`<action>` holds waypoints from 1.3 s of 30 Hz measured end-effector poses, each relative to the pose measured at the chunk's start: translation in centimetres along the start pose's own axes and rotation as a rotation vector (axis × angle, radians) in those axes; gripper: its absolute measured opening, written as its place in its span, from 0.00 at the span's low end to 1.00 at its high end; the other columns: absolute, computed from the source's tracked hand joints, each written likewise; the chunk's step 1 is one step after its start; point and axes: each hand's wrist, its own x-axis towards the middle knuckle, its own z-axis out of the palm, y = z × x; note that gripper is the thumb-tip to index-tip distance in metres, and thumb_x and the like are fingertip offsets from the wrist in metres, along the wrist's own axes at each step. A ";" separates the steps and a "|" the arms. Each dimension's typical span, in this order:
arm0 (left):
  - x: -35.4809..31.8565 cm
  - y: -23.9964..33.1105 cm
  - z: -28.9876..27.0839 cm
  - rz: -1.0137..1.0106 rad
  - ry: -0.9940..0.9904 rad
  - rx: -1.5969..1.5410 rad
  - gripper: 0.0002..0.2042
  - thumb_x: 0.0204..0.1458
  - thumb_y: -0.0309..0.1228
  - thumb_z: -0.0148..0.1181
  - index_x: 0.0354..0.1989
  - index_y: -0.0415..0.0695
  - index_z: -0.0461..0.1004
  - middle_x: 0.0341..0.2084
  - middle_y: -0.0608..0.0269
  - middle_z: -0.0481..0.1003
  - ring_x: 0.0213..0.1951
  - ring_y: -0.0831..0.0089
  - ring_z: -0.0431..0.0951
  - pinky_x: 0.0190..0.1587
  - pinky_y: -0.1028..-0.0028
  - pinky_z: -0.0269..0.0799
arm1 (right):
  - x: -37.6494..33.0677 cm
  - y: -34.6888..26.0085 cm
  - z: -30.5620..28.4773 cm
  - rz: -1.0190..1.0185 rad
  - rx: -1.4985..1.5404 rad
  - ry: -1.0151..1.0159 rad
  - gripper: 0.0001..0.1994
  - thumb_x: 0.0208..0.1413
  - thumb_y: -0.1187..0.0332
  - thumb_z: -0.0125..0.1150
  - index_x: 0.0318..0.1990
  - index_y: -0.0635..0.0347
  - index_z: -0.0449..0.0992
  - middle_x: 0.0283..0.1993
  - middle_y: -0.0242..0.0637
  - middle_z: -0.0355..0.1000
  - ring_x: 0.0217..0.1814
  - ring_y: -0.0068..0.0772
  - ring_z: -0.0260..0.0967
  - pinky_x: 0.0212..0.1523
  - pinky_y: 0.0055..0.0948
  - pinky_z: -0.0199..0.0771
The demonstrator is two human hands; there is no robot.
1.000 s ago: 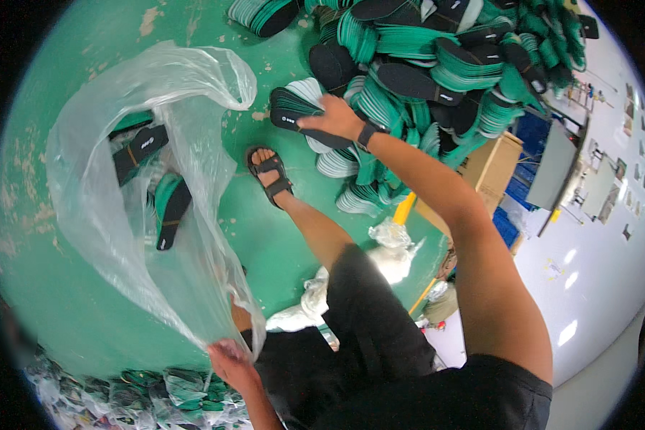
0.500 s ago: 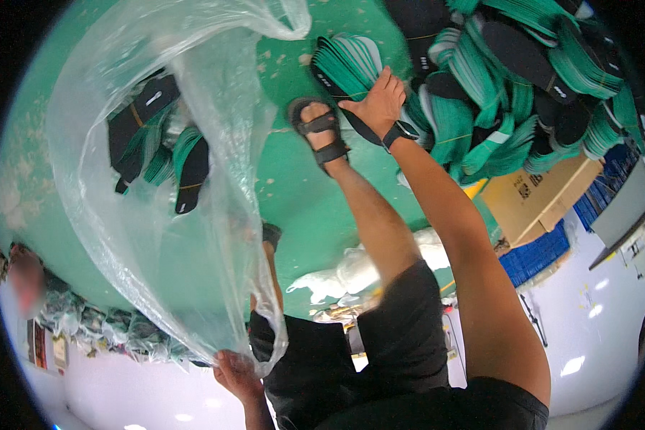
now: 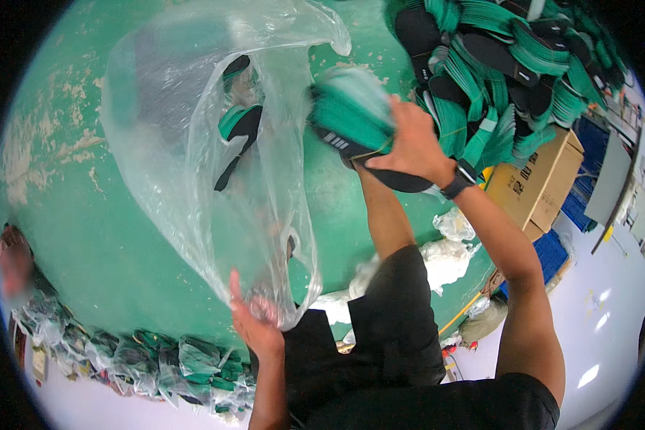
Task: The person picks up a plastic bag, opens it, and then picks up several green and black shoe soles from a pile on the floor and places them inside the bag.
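Note:
A large clear plastic bag [image 3: 172, 172] spreads across the left side, its mouth toward me. My left hand [image 3: 259, 328] grips the near edge of that mouth, fingers partly behind the film. Inside the bag, a few black and green insoles [image 3: 245, 122] show through; the rest is blurred by the plastic. My right hand [image 3: 417, 143], with a dark watch on the wrist, clasps a fanned bundle of insoles [image 3: 351, 111], green layers with a black one on the near side, bound by a thin band. The bundle is held in the air just right of the bag, smeared by motion.
A heap of banded insole bundles [image 3: 480, 79] lies at the far right on the green floor [image 3: 57, 186]. Nearer stand a cardboard box [image 3: 534, 175] and blue crates [image 3: 541, 258]. White plastic bags [image 3: 444, 265] lie by my leg; filled bags [image 3: 143, 358] line the near left.
My right hand has lifted the insole bundle off the floor and moved nearer to me. The bag has shifted right in view, and my left hand appears higher, its thumb raised.

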 end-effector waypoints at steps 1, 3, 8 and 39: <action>-0.6 0.1 -0.6 0.006 -0.040 0.000 0.27 0.60 0.50 0.32 0.61 0.46 0.58 0.11 0.75 0.55 0.13 0.85 0.52 0.15 0.84 0.46 | 0.4 -2.5 -0.5 -0.146 0.037 -0.022 0.50 0.22 0.51 0.72 0.56 0.66 0.56 0.43 0.51 0.62 0.46 0.52 0.59 0.46 0.44 0.58; -1.0 0.2 -1.0 0.015 -0.157 -0.016 0.26 0.61 0.49 0.29 0.60 0.46 0.60 0.13 0.75 0.56 0.14 0.86 0.51 0.15 0.85 0.47 | 1.7 -8.7 0.9 -0.309 0.011 -0.117 0.47 0.23 0.54 0.71 0.55 0.68 0.59 0.48 0.51 0.62 0.51 0.50 0.57 0.50 0.44 0.57; -1.4 -3.4 -3.7 0.089 -0.293 0.054 0.25 0.61 0.46 0.34 0.60 0.42 0.60 0.11 0.81 0.51 0.14 0.87 0.48 0.16 0.86 0.43 | 13.1 -21.7 5.9 -0.552 -0.025 -0.371 0.36 0.23 0.56 0.68 0.46 0.66 0.69 0.42 0.50 0.70 0.45 0.49 0.67 0.47 0.45 0.63; 1.0 -16.1 5.1 0.350 -0.130 -0.133 0.20 0.55 0.31 0.46 0.55 0.36 0.64 0.38 0.59 0.68 0.38 0.72 0.68 0.44 0.74 0.65 | -11.3 34.5 12.5 0.746 -0.389 0.193 0.53 0.33 0.49 0.67 0.63 0.67 0.44 0.51 0.54 0.61 0.53 0.55 0.60 0.50 0.50 0.61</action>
